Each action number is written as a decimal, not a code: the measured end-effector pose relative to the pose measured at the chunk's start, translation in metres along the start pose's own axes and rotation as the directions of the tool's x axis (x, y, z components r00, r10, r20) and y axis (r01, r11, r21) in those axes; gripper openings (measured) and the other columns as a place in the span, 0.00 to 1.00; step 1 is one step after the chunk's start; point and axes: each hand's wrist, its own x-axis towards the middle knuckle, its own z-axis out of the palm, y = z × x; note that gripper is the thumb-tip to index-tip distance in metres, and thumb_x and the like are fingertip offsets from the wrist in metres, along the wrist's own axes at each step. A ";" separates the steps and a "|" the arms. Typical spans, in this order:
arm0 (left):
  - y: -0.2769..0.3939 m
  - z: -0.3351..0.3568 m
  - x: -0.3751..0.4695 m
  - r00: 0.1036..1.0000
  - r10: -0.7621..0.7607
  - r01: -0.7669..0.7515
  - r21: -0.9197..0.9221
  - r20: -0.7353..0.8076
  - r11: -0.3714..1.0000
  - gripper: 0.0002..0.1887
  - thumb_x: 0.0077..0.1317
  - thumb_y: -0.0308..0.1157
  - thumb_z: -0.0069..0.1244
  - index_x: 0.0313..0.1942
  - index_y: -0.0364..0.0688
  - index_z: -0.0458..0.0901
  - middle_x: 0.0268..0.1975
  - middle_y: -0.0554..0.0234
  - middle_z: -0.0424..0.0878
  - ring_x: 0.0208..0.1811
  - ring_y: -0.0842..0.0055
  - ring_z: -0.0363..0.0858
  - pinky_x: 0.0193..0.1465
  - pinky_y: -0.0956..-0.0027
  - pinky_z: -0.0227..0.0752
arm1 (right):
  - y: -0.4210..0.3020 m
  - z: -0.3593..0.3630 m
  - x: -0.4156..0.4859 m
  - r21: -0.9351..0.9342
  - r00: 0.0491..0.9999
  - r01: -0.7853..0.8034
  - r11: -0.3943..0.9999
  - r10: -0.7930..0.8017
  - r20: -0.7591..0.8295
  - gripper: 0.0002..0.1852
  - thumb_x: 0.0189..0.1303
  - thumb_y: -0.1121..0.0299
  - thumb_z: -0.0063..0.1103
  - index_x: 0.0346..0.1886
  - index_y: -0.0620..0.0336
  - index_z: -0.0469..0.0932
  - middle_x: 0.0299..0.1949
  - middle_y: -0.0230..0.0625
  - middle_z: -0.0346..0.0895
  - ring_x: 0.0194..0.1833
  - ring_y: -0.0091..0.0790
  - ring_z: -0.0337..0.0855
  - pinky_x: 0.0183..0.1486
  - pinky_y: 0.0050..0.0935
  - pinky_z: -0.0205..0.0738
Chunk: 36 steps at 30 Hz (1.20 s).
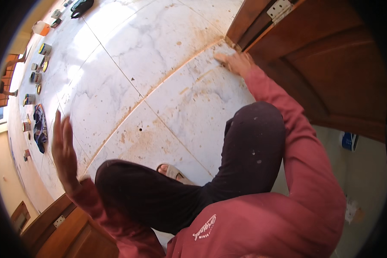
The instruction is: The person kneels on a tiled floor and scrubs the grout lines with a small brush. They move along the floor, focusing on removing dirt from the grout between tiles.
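My left hand (64,151) is raised at the left, fingers extended and apart from the thumb side, with nothing in it; it is over the floor beside the left door. My right hand (235,63) reaches down to the marble-patterned tile floor (167,64) at the foot of the right wooden door (296,74). Its fingers are bent and partly hidden, so whether it holds something small cannot be told. A brownish line and scattered stains run across the tiles between the two doors. A sandalled foot (172,171) shows between my bent knees.
Several open paint cans (45,49) and a jug with orange liquid (41,28) line the far left. A patterned cloth (39,129) lies near them. A second wooden door (80,235) stands lower left. Another person's limbs (14,61) show at the far left edge. A blue-and-white container (349,141) is behind the right door.
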 end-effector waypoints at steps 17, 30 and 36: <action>-0.319 0.282 -0.310 0.568 -0.802 0.823 -0.149 0.184 0.549 0.22 0.83 0.42 0.44 0.60 0.33 0.82 0.56 0.46 0.88 0.55 0.67 0.88 0.56 0.64 0.81 | -0.016 -0.012 -0.172 0.081 0.923 -0.178 0.981 0.138 0.360 0.28 0.67 0.59 0.55 0.72 0.32 0.75 0.48 0.49 0.89 0.50 0.54 0.89 0.53 0.51 0.83; -0.332 0.289 -0.198 0.712 -0.654 0.673 0.019 0.257 0.740 0.21 0.83 0.42 0.44 0.56 0.33 0.84 0.54 0.48 0.89 0.51 0.67 0.89 0.51 0.64 0.82 | 0.079 0.117 -0.570 0.120 0.306 -0.950 0.287 0.796 0.522 0.29 0.65 0.44 0.61 0.57 0.59 0.81 0.51 0.52 0.85 0.55 0.56 0.85 0.58 0.52 0.77; -0.298 0.269 -0.217 0.716 -0.663 0.662 0.089 0.217 0.744 0.20 0.83 0.42 0.44 0.54 0.33 0.85 0.54 0.49 0.89 0.50 0.67 0.90 0.49 0.65 0.83 | 0.120 0.245 -0.748 0.238 -0.017 -0.962 -0.133 0.899 0.437 0.28 0.65 0.46 0.65 0.56 0.61 0.77 0.48 0.52 0.83 0.52 0.56 0.85 0.54 0.51 0.78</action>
